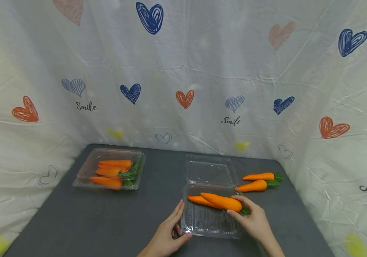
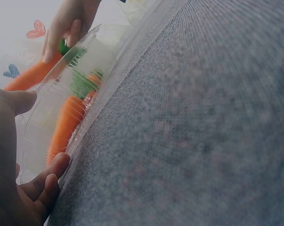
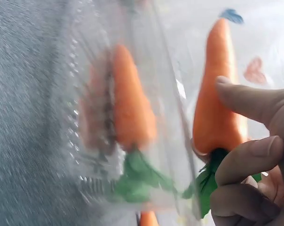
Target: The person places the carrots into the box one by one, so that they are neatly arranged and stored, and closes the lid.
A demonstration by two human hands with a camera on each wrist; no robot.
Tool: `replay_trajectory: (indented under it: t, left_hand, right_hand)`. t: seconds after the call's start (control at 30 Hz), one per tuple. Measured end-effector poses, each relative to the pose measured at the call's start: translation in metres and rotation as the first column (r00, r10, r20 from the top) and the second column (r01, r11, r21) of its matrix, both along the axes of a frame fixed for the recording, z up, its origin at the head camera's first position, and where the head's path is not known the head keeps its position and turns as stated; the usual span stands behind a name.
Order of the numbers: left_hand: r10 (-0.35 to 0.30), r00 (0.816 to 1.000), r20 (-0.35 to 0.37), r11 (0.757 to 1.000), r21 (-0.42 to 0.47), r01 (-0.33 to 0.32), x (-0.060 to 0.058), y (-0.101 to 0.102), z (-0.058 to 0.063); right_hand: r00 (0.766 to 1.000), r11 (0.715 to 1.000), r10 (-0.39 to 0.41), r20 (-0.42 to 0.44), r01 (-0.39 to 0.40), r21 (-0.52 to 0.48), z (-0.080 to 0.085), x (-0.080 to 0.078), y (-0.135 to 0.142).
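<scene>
An open clear plastic clamshell box point(image 1: 209, 225) lies on the table, its lid point(image 1: 209, 171) folded back. My left hand point(image 1: 167, 230) touches the front left corner of the box, fingers along the left wall and thumb at the front edge. With thumb and fingers my right hand point(image 1: 252, 217) holds an orange carrot point(image 1: 223, 202) near its green top, above the box. In the right wrist view this held carrot point(image 3: 217, 94) is plain to see. Behind it another carrot point(image 1: 199, 200) lies in the box; the left wrist view shows that carrot point(image 2: 67, 125) through the wall.
Two carrots, an upper one point(image 1: 259, 176) and a lower one point(image 1: 252, 186), lie on the dark grey table point(image 1: 106, 221) right of the box. At the back left stands a closed clear box point(image 1: 84, 181) with several carrots inside. A curtain point(image 1: 157, 121) printed with hearts encloses the table.
</scene>
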State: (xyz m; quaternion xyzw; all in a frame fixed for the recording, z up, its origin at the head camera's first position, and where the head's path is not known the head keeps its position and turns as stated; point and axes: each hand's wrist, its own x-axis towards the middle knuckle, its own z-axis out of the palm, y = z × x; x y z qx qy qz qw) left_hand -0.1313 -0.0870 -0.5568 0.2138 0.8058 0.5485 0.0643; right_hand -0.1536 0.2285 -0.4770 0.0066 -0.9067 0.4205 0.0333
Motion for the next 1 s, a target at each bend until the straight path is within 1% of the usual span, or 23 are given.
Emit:
replay_trajectory:
  t: [0.1,0.2,0.37,0.53,0.67,0.77,0.87,1.0]
  left_hand:
    - [0.003,1.0,-0.017,1.0,-0.002,-0.003,0.0,0.0,-0.001]
    - [-0.002,1.0,-0.007,1.0,0.001,0.002,0.0,0.0,-0.001]
    - [-0.018,1.0,0.024,1.0,0.008,0.018,-0.001,-0.002,-0.002]
    - [-0.02,1.0,0.003,1.0,0.016,0.02,-0.001,-0.002,-0.001]
    - [-0.019,1.0,0.014,1.0,0.011,0.019,-0.002,-0.002,-0.002]
    - [-0.02,0.999,0.025,1.0,0.011,0.02,-0.002,-0.002,-0.002]
    - [-0.023,1.0,0.017,1.0,0.012,0.023,-0.002,-0.002,-0.002]
    - [-0.026,1.0,0.005,0.999,0.019,0.026,-0.002,-0.002,-0.002]
  right_hand:
    - [0.999,0.995,0.04,-0.016,-0.039,0.089,-0.005,-0.001,-0.009]
    - [0.997,0.987,0.072,0.011,-0.073,0.142,-0.01,-0.003,-0.014]
    - [0.994,0.966,0.084,0.066,-0.097,0.239,-0.016,-0.007,-0.019]
    - [0.988,0.94,0.087,0.131,-0.125,0.318,-0.017,-0.013,-0.024]
    - [0.984,0.935,0.085,0.154,-0.132,0.329,-0.017,-0.015,-0.028]
    - [0.985,0.94,0.077,0.155,-0.124,0.317,-0.018,-0.014,-0.029]
    - [0.986,0.946,0.078,0.149,-0.12,0.302,-0.017,-0.013,-0.028]
    - [0.989,0.958,0.083,0.122,-0.113,0.265,-0.01,-0.011,-0.025]
